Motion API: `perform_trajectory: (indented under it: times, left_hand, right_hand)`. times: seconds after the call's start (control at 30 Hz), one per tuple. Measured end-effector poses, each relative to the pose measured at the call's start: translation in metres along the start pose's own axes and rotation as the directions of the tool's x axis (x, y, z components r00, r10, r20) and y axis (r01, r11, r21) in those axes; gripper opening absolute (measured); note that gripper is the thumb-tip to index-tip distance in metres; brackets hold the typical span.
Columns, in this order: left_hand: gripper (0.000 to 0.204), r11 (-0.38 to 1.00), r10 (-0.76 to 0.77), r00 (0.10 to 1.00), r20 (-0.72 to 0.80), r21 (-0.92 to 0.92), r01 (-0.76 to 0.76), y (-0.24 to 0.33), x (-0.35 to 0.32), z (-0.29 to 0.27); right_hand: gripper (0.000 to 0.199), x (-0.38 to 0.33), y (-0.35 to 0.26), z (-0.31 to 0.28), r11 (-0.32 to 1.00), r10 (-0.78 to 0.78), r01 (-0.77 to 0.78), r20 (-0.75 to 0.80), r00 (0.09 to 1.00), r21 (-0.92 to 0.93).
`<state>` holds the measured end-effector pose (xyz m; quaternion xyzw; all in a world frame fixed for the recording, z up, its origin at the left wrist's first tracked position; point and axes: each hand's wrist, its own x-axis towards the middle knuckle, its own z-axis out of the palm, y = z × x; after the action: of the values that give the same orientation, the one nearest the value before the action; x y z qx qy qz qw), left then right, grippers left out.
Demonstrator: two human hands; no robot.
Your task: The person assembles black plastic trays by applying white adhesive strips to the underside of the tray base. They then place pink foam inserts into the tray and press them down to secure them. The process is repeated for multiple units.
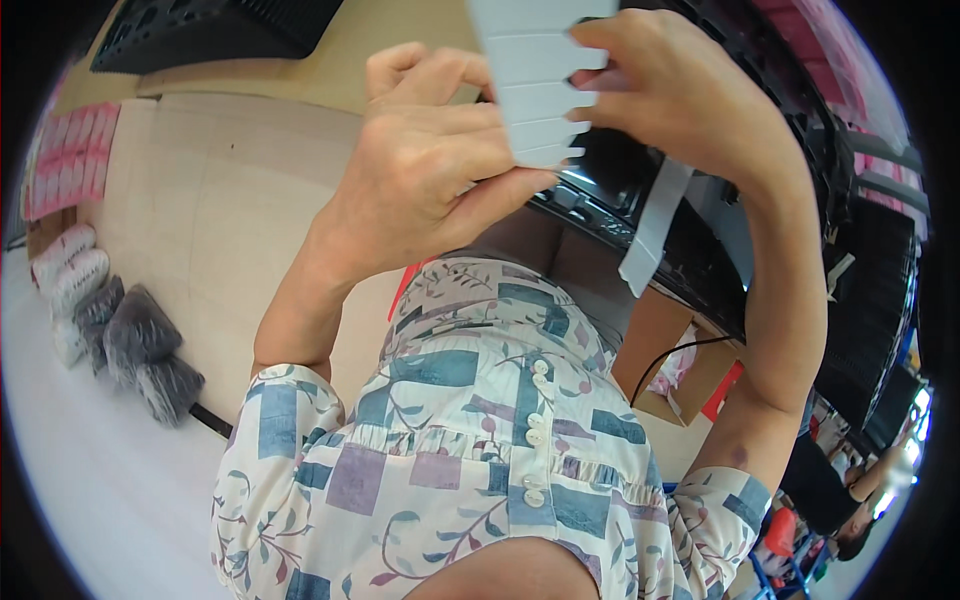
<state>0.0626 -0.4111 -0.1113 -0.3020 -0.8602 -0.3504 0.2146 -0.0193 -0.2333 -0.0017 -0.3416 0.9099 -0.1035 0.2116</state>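
Up in front of me is a white sheet [540, 85] crossed by several parallel lines, with a notched, tab-like right edge. Its exact kind I cannot make out, and its top runs out of view. My left hand [430, 160] is closed on its lower left side, the thumb reaching along the bottom edge. At the notched edge, my right hand [690, 90] has its fingertips closed on the tabs. Below my right wrist a separate white strip [655, 230] hangs down over the black work surface [700, 255]; what holds it is hidden.
A black ribbed crate [215, 35] is at the upper left. An open cardboard box [660, 350] stands below the work surface. Filled dark bags [145, 330] and pink packs [75, 155] lie at the left. Another person [825, 480] is at the lower right.
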Motion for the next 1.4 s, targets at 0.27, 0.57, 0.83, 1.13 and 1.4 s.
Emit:
perform_trajectory:
  times: [0.27, 0.57, 0.83, 1.13, 1.4]
  left_hand:
    - [0.017, 1.0, 0.03, 0.999, -0.009, 0.0, -0.03, -0.003, 0.004, 0.008]
    - [0.011, 0.672, -0.207, 0.978, 0.002, -0.727, 0.143, -0.027, 0.007, 0.016]
    - [0.013, 0.014, -0.565, 0.825, 0.02, -0.999, 0.034, -0.014, 0.021, -0.004]
    - [0.017, 0.062, -0.614, 0.79, 0.012, -0.996, 0.064, -0.015, 0.018, 0.001]
    - [0.013, 0.419, -0.424, 0.905, 0.04, -0.877, 0.235, -0.015, 0.014, -0.002]
  right_hand:
    - [0.011, -0.008, 0.028, 0.058, 0.893, -0.375, 0.244, -0.327, 0.867, -0.378]
    - [0.023, -0.005, 0.044, 0.03, 0.838, 0.102, 0.051, -0.248, 0.963, 0.543]
    - [0.026, -0.012, 0.05, 0.029, 0.778, 0.005, 0.174, -0.282, 0.959, 0.604]
    - [0.028, -0.038, 0.059, 0.027, 0.713, 0.088, 0.095, -0.223, 0.971, 0.694]
    - [0.034, -0.035, 0.07, 0.031, 0.797, 0.11, 0.023, -0.183, 0.977, 0.603]
